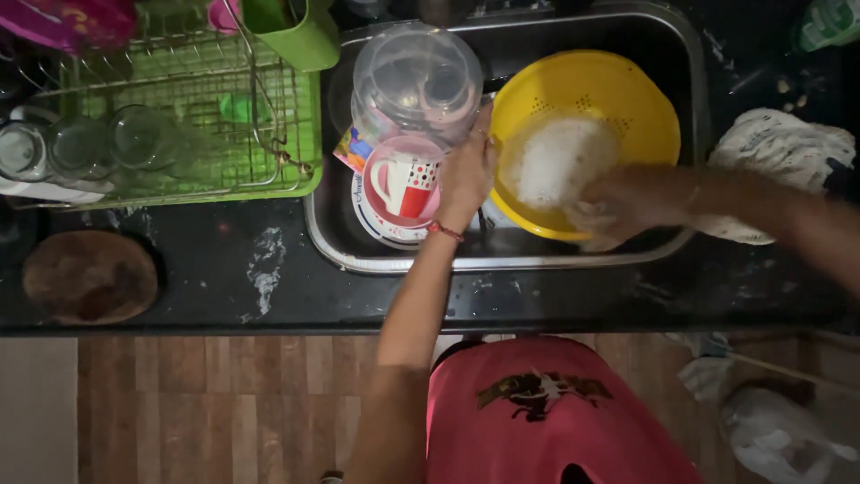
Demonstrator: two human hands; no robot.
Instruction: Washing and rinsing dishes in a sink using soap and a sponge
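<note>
Dark kitchen counter [224, 269] is running along a steel sink [331, 242], seen from above, wooden-look floor below. Left hand [466, 175] is gripping the rim of a yellow colander [582, 99] at its left edge, fingers curled over it; the thumb side is hidden, so how tight the hold is I cannot tell. Right hand [609, 211] is blurring at the colander's near rim, close to the white rice [560, 161] lying inside; closed, open or holding anything, cannot tell. The colander is sitting tilted in the right part of the sink.

Risks, as judgement:
- Colander is leaning toward the near rim, so rice may be spilling over that edge into the sink if the right hand is pushing hard.
- A clear plastic container [417, 85] is lying just beside the left hand, over a red-and-white mug [408, 184] standing on stacked plates [376, 224]; a knock from the left wrist could be tipping them.
- Counter is looking wet in patches; slipping is possible.

Green dish rack [193, 116] with glasses [81, 143] is standing left, well apart. White cloth [779, 152] is lying right of the sink.
</note>
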